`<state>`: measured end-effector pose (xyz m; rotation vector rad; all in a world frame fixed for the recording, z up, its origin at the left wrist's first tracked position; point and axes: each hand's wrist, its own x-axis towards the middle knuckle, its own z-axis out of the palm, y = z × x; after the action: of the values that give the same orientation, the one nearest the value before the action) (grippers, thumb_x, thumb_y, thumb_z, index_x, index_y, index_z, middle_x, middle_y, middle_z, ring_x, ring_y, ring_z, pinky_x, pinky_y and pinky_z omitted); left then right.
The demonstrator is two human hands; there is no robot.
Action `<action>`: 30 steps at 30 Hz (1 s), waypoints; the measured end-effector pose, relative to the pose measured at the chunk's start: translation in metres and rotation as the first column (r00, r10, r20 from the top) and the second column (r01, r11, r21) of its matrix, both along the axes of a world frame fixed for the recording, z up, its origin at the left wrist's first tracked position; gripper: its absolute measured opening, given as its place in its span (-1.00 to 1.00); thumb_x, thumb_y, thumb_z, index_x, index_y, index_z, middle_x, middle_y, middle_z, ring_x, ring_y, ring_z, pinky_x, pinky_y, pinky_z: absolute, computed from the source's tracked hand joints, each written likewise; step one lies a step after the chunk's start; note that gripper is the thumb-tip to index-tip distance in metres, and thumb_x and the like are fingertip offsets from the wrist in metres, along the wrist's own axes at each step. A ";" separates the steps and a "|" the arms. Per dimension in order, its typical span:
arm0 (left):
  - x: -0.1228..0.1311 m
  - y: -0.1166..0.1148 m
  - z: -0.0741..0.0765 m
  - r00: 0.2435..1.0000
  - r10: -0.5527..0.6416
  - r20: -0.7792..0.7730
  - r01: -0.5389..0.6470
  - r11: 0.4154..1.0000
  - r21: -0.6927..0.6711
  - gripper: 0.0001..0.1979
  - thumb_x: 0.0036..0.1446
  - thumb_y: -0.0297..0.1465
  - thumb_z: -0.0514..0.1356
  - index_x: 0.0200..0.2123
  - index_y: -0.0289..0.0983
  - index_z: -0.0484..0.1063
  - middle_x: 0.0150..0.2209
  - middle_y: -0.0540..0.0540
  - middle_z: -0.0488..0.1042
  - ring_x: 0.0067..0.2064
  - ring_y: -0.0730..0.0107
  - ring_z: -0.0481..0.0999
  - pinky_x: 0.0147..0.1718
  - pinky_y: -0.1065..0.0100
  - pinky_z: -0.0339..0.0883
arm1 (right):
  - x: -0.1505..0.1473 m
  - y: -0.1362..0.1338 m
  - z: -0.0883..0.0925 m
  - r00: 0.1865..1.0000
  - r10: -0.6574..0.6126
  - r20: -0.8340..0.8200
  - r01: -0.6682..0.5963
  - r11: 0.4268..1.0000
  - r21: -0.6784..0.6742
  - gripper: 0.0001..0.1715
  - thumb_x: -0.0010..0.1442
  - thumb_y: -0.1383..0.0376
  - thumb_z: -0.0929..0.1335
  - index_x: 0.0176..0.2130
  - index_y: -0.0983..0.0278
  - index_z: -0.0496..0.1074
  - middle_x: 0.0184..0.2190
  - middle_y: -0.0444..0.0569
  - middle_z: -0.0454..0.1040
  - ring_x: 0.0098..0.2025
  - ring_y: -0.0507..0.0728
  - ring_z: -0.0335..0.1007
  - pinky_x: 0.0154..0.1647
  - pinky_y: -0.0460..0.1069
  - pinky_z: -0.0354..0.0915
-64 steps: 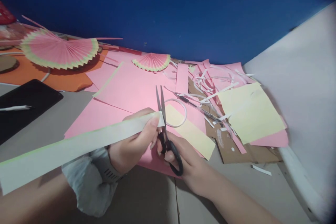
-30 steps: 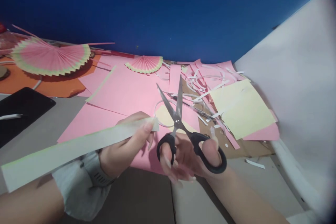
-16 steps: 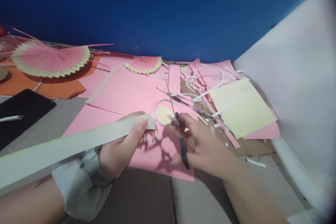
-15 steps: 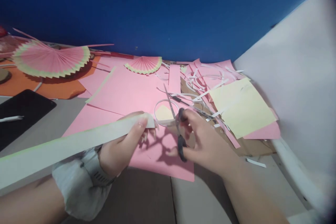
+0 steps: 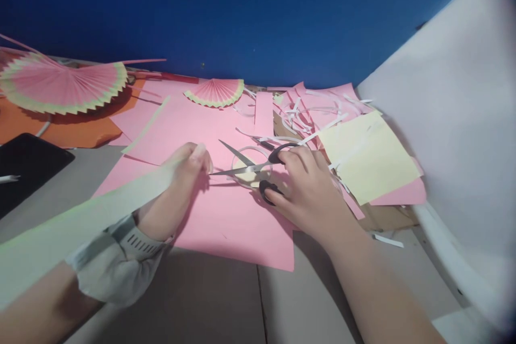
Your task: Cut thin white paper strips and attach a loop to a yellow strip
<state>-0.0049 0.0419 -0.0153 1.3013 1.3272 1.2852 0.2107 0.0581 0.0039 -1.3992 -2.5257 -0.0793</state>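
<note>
My left hand [image 5: 173, 193] is closed on the end of a long pale green paper strip [image 5: 80, 220] that runs down to the lower left. My right hand [image 5: 310, 193] has its fingers in the black handles of a pair of scissors [image 5: 250, 166]. The blades are parted and point left toward my left hand, low over the large pink sheet [image 5: 226, 215]. A thin white paper ring [image 5: 252, 150] lies under the blades.
Two pleated pink fans with green edges, a large fan [image 5: 60, 83] and a small fan [image 5: 215, 91], lie near the blue wall. A yellow sheet [image 5: 366, 156] and a heap of paper scraps [image 5: 314, 113] sit at right. A black tablet [image 5: 24, 166] is at left.
My right hand turned the scissors from upright to flat, blades pointing left and parted, and brought them down over the pink sheet. My left hand moved forward with the strip.
</note>
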 end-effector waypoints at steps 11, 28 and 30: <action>0.001 -0.002 0.000 0.899 -0.145 -0.413 0.192 0.979 0.075 -0.75 0.23 -0.28 0.01 -0.23 -0.23 0.45 -0.20 -0.05 0.49 -0.13 0.29 0.43 -0.08 0.33 0.23 | -0.003 -0.005 0.004 0.993 -0.038 0.111 0.033 0.998 0.045 -0.56 0.11 0.19 0.32 -0.04 0.30 0.23 -0.10 0.06 0.33 -0.10 0.28 0.16 -0.07 0.12 0.05; 0.004 -0.004 0.005 0.934 -0.219 -0.283 0.204 0.976 -0.080 -0.73 0.19 -0.22 0.05 -0.31 -0.24 0.47 -0.33 -0.04 0.53 -0.28 0.29 0.47 -0.29 0.35 0.31 | -0.008 -0.007 0.003 0.992 -0.043 0.119 0.042 0.999 0.014 -0.55 0.09 0.20 0.36 -0.05 0.31 0.24 -0.12 0.06 0.34 -0.09 0.27 0.18 -0.03 0.14 0.02; 0.005 -0.004 0.004 0.964 -0.165 -0.210 0.158 0.986 -0.050 -0.71 0.22 -0.23 0.01 -0.32 -0.24 0.45 -0.33 -0.03 0.51 -0.25 0.31 0.46 -0.24 0.35 0.31 | -0.007 -0.006 0.002 0.994 -0.074 0.077 0.073 0.997 0.024 -0.58 0.09 0.23 0.35 -0.06 0.30 0.24 -0.12 0.06 0.34 -0.08 0.28 0.19 -0.01 0.15 0.02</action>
<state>-0.0002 0.0376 -0.0117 1.5255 1.3509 1.0303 0.2034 0.0517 0.0064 -1.5089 -2.5272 -0.1763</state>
